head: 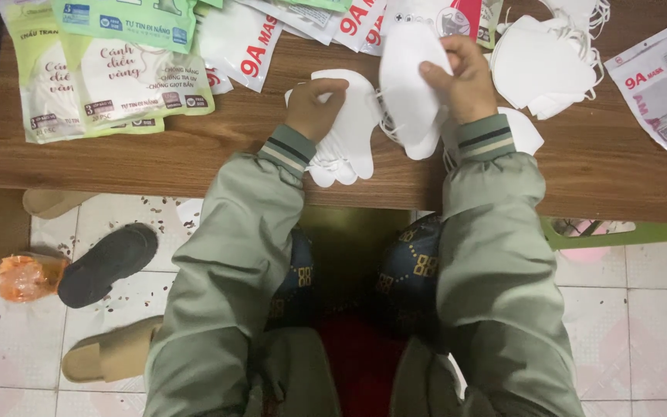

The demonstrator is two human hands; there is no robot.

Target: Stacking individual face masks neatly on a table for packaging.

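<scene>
From the head camera, a single white mask is pinched between the closed fingers of the right hand and held just above the wooden table. The left hand is pressed, fingers curled shut, on a stack of white masks at the table's near edge (partly overhanging it). Green packets are seen far left, loose masks far right

Wooden table, pale tiled floor
</scene>
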